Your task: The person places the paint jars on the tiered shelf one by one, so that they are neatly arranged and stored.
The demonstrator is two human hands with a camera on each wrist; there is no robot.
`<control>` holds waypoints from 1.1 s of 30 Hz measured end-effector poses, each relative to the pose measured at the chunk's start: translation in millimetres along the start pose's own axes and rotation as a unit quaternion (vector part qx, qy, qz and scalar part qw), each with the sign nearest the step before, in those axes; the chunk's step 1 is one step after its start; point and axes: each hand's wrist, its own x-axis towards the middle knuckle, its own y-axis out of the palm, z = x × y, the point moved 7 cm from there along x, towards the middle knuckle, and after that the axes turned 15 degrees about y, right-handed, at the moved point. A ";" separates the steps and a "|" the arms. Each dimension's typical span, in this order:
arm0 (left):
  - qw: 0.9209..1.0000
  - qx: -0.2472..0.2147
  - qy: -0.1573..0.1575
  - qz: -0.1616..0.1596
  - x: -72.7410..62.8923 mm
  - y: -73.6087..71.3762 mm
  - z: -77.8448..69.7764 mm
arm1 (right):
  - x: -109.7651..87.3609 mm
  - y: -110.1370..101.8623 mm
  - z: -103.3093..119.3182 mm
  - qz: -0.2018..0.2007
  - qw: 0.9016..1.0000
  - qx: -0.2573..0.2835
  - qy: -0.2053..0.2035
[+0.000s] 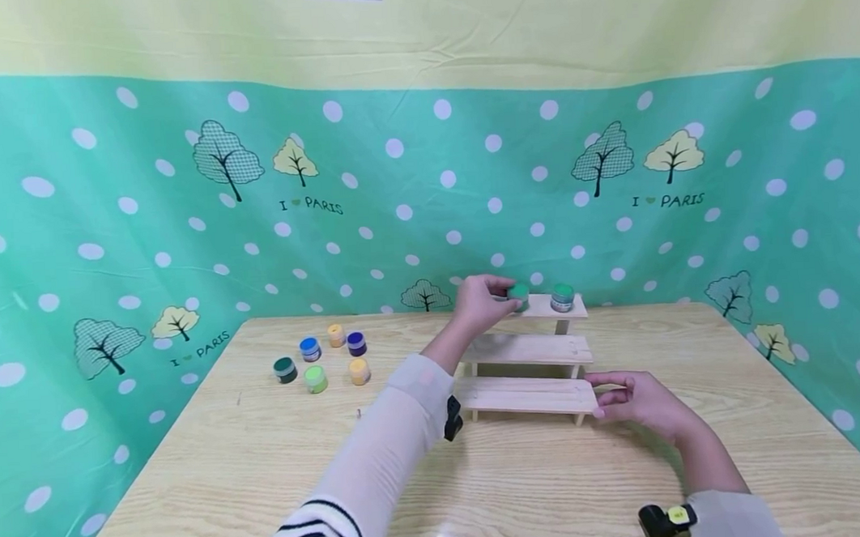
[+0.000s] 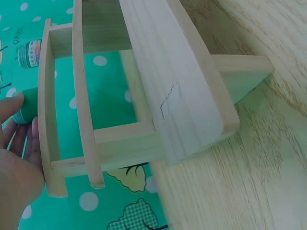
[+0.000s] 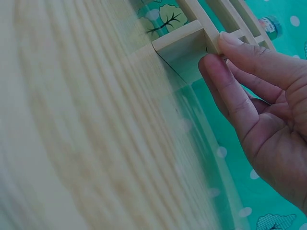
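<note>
A three-tier wooden step shelf (image 1: 527,396) stands on the table. At the left part of its top tier, my left hand (image 1: 480,305) holds a small green-lidded jar (image 1: 520,293) between thumb and fingers. The left wrist view shows this jar (image 2: 29,105) right at the top board, its lower part partly hidden by the fingers. A second green-lidded jar (image 1: 562,298) sits on the right end of the top tier. My right hand (image 1: 645,403) pinches the right end of the lowest tier, with the thumb (image 3: 232,39) on the board's edge.
Left of the shelf, several small paint jars stand on the table (image 1: 214,474): dark green (image 1: 284,370), blue (image 1: 310,349), purple (image 1: 357,344), light green (image 1: 316,379) and two pale orange ones (image 1: 359,373). A dotted green cloth (image 1: 370,247) hangs behind the table's back edge.
</note>
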 end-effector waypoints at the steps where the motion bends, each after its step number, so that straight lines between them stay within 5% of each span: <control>1: 1.000 -0.002 0.002 -0.002 -0.4 -0.5 0.2 | 0.2 -0.2 0.0 0.000 1.000 -0.002 -0.001; 15: 0.998 -0.037 0.033 -0.031 -14.5 -14.4 -1.8 | 2.0 -1.6 -2.3 -0.010 1.000 -0.008 0.004; 33: 0.994 -0.031 0.101 -0.028 -36.2 -32.7 -15.1 | 1.3 -1.5 -1.2 -0.012 1.000 -0.003 0.004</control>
